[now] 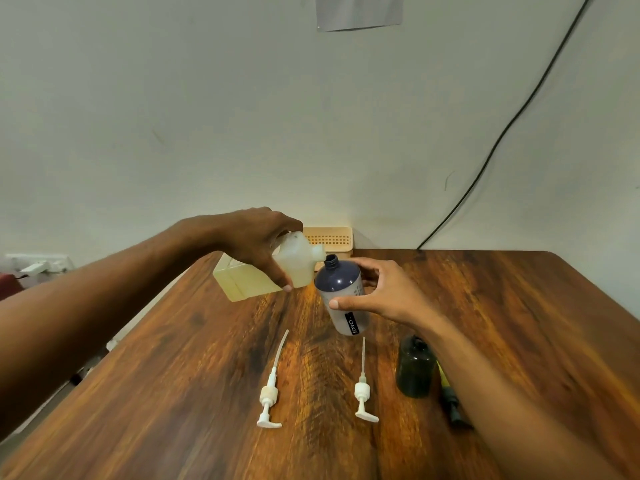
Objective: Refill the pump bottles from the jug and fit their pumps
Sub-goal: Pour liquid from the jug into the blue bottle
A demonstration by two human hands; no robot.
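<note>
My left hand (258, 245) grips a translucent jug (242, 282) of pale yellow liquid, tipped so its spout sits right at the open neck of a grey-blue bottle (341, 292). My right hand (381, 292) holds that bottle upright on the table, thumb in front and fingers behind. Two white pumps with long dip tubes lie flat nearer to me, the left pump (270, 396) and the right pump (363, 396). A dark capless bottle (415, 367) stands to the right, partly behind my right forearm. A dark pump (452, 407) lies beyond it, mostly hidden.
The wooden table (207, 393) runs to a left edge and a right edge. A peach plastic basket (332, 239) stands against the wall behind the jug. A black cable (485, 161) hangs down the wall at the right.
</note>
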